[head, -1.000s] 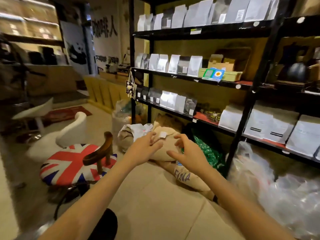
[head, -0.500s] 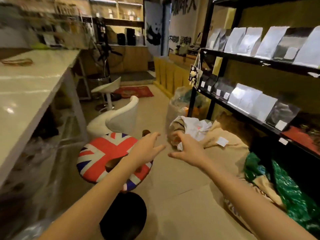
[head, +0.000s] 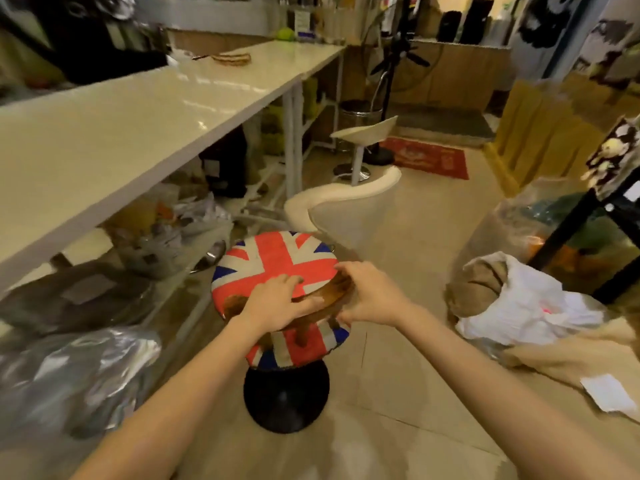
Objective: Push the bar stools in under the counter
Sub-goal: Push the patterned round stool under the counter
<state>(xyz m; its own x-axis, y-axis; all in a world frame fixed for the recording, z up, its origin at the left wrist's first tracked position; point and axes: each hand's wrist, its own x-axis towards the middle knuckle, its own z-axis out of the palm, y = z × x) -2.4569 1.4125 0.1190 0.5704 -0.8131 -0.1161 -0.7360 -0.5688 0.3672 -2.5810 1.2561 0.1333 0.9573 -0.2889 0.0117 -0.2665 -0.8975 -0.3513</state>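
Beside the long white counter [head: 145, 133], out on the tiled floor, stands the flag-patterned bar stool [head: 277, 258], its round seat clear of the counter's edge and its black round base [head: 286, 396] planted on the floor below. A low curved wooden backrest [head: 329, 292] runs along the near side of the seat, and both of the person's hands are on it. The left hand [head: 277, 301] lies over the rail with fingers wrapped down across the wood and their tips reaching onto the red cloth. The right hand [head: 372, 294] grips the rail's right end, fingers curled around it and thumb underneath. Both forearms stretch forward from the bottom of the view. Just past this stool sits a white moulded stool [head: 343, 206], its shell seat also out from under the counter, and farther along a second white stool [head: 363, 133] stands on a chrome post near a red mat [head: 426, 159]. Under the counter, shelves hold bags and clutter wrapped in plastic. To the right, a white plastic bag [head: 526, 306] rests against a brown sack [head: 481, 282] beside a black shelving frame [head: 581, 230].
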